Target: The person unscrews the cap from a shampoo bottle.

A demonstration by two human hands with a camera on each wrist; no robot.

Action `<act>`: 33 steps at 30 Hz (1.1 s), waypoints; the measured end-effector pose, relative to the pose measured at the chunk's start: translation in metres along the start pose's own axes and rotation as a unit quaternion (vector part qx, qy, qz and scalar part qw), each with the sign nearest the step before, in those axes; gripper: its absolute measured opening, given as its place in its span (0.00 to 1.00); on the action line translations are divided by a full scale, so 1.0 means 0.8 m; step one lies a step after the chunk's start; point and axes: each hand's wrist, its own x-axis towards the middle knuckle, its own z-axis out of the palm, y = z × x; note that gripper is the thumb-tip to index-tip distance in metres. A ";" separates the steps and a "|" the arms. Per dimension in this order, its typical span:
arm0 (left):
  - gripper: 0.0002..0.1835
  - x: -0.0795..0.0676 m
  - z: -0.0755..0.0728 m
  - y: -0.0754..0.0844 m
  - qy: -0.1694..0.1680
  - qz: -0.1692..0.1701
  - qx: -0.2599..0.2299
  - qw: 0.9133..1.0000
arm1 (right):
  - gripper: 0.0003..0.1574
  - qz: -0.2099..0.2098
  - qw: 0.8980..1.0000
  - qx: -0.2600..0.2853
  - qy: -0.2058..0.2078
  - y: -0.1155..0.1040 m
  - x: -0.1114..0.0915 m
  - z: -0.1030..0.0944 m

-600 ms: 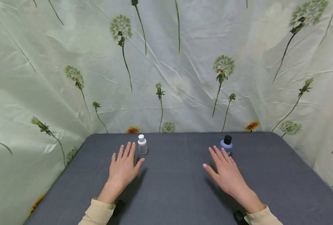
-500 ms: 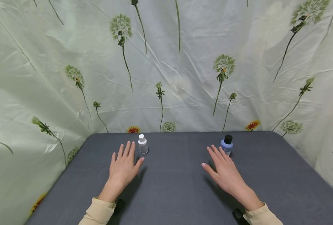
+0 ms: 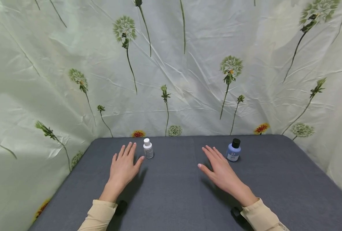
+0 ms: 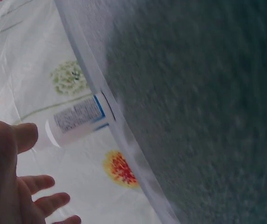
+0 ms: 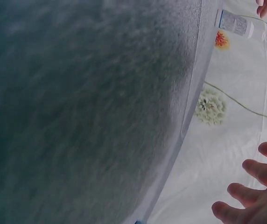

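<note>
A small white bottle point(image 3: 148, 150) with a white cap stands upright toward the back of the table. My left hand point(image 3: 122, 170) hovers just to the left of it, palm down, fingers spread and holding nothing. The left wrist view has the thumb overlapping the top of that bottle point(image 4: 77, 116), whose label carries fine print. Farther right stands a blue bottle point(image 3: 233, 152) with a black cap and a pale label. My right hand point(image 3: 223, 173) is in front and to the left of this bottle, fingers extended and holding nothing.
A dark grey cloth covers the table point(image 3: 171, 192). Behind and beside it hangs a pale curtain point(image 3: 188, 80) printed with dandelions and other flowers. Black wrist straps show below both cream sleeves point(image 3: 99, 213).
My right hand has shifted left, away from the blue bottle, uncovering its label. My left hand has moved slightly forward and left. Both bottles keep their places.
</note>
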 end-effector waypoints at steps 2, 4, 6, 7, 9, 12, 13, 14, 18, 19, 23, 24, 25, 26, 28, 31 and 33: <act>0.38 0.003 0.000 -0.004 -0.002 -0.001 -0.004 1.000 | 0.44 -0.004 1.000 0.013 -0.004 -0.001 0.003 0.003; 0.38 0.006 0.000 -0.009 -0.003 -0.001 -0.011 1.000 | 0.44 -0.007 1.000 0.027 -0.007 -0.002 0.007 0.005; 0.38 0.008 0.001 -0.013 -0.004 0.001 -0.020 1.000 | 0.43 -0.009 0.999 0.039 -0.009 -0.003 0.010 0.008; 0.38 0.009 0.001 -0.016 -0.006 0.003 -0.026 1.000 | 0.43 -0.010 0.999 0.043 -0.010 -0.004 0.012 0.009; 0.38 0.010 0.002 -0.021 -0.006 0.012 -0.045 0.999 | 0.43 -0.012 0.999 0.050 -0.013 -0.005 0.015 0.012; 0.37 0.014 0.004 -0.029 -0.010 0.030 -0.077 0.996 | 0.43 -0.014 0.998 0.061 -0.021 -0.008 0.021 0.014; 0.37 0.015 0.005 -0.031 -0.012 0.035 -0.087 0.996 | 0.43 -0.015 0.997 0.065 -0.025 -0.008 0.023 0.015; 0.37 0.017 0.005 -0.034 -0.014 0.040 -0.096 0.994 | 0.43 -0.016 0.997 0.071 -0.029 -0.009 0.025 0.016; 0.37 0.022 0.008 -0.041 -0.026 0.043 -0.123 0.991 | 0.42 -0.017 0.995 0.088 -0.040 -0.014 0.031 0.020; 0.37 0.022 0.009 -0.042 -0.029 0.043 -0.129 0.990 | 0.42 -0.015 0.995 0.091 -0.042 -0.015 0.032 0.021; 0.36 0.026 0.010 -0.046 -0.034 0.041 -0.153 0.987 | 0.41 -0.008 0.993 0.109 -0.048 -0.020 0.038 0.025; 0.36 0.026 0.011 -0.047 -0.034 0.039 -0.158 0.986 | 0.41 -0.005 0.992 0.115 -0.050 -0.021 0.039 0.026; 0.36 0.027 0.012 -0.049 -0.032 0.040 -0.162 0.985 | 0.41 -0.003 0.991 0.120 -0.051 -0.022 0.040 0.027; 0.36 0.028 0.012 -0.050 -0.032 0.040 -0.167 0.985 | 0.41 -0.002 0.991 0.126 -0.051 -0.023 0.042 0.028; 0.35 0.030 0.013 -0.053 -0.032 0.039 -0.180 0.982 | 0.40 0.003 0.989 0.136 -0.051 -0.025 0.044 0.031; 0.35 0.033 0.014 -0.056 -0.034 0.037 -0.202 0.978 | 0.39 0.018 0.985 0.162 -0.051 -0.027 0.049 0.035; 0.35 0.034 0.015 -0.058 -0.037 0.030 -0.219 0.975 | 0.37 0.027 0.978 0.199 -0.055 -0.029 0.052 0.039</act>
